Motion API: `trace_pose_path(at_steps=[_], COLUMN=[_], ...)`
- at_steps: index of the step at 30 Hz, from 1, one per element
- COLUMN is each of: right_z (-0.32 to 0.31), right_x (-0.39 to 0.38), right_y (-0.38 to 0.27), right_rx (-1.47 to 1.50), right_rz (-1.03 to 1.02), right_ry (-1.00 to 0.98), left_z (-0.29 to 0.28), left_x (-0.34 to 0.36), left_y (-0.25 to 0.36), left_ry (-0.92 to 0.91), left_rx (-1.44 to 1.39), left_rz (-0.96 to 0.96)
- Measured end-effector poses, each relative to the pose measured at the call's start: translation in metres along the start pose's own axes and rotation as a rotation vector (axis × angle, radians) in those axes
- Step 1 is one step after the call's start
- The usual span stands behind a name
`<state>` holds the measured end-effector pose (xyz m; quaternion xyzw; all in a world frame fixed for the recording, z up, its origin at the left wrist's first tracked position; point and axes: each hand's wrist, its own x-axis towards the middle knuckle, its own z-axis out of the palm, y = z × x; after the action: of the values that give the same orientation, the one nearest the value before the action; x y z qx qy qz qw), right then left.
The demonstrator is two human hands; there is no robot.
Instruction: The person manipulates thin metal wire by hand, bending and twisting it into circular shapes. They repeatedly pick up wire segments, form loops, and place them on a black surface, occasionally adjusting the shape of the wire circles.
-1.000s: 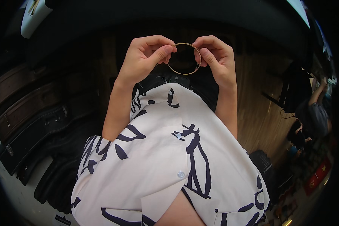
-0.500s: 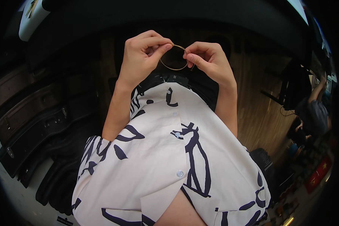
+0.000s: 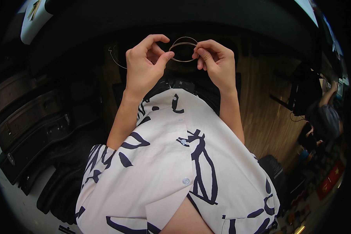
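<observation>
A thin bronze-coloured guitar string (image 3: 184,61), wound in a loose coil of several loops, hangs between my two hands. My right hand (image 3: 216,60) pinches the coil's right side between thumb and fingers. At the coil's left side is my left hand (image 3: 149,58), its index finger raised and apart from the thumb. The left thumb tip is against or just beside the loops; I cannot tell if it touches. A loose, bent end of string (image 3: 114,58) sticks out left of my left hand, its link to the coil hidden behind that hand.
Dark instrument cases (image 3: 35,136) lie in a row at the left. A black surface (image 3: 175,19) spans the far side, with a white object (image 3: 35,23) at the far left. Wooden floor (image 3: 257,117) shows at the right, where another person (image 3: 325,113) sits.
The coil has spread into several separate loops, and a loose end now shows at the left. My left index finger has lifted away from the thumb. My right hand has shifted slightly.
</observation>
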<state>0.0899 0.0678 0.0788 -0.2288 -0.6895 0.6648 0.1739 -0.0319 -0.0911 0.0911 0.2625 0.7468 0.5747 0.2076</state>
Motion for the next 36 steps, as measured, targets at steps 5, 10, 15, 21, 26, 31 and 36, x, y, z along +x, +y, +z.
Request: trace_pose_path(at_steps=[5, 10, 15, 21, 26, 31, 36], right_z=[0.013, 0.009, 0.001, -0.009, -0.021, -0.028, -0.043], right_x=[-0.006, -0.004, 0.0, 0.001, -0.002, -0.002, -0.001], right_y=[-0.001, 0.004, 0.005, 0.009, 0.015, 0.024, 0.04], right_rx=[-0.063, -0.23, -0.196, -0.094, 0.131, 0.284, 0.333], right_rz=[-0.024, -0.146, 0.109, 0.058, 0.182, 0.155, 0.004], right_ry=[-0.12, -0.229, -0.233, -0.186, -0.132, -0.117, -0.118], left_z=[-0.001, -0.004, -0.006, -0.006, -0.006, -0.004, -0.01], left_x=[0.002, 0.003, 0.003, 0.004, 0.005, 0.004, 0.007], left_y=[-0.002, -0.01, -0.01, -0.013, -0.02, -0.029, -0.031], left_ry=[-0.006, -0.035, -0.135, -0.187, -0.132, -0.076, -0.032], left_rx=[-0.082, 0.163, 0.327, 0.342, 0.115, 0.006, -0.047], left_rz=[-0.07, 0.149, 0.248, 0.296, 0.146, 0.073, -0.015])
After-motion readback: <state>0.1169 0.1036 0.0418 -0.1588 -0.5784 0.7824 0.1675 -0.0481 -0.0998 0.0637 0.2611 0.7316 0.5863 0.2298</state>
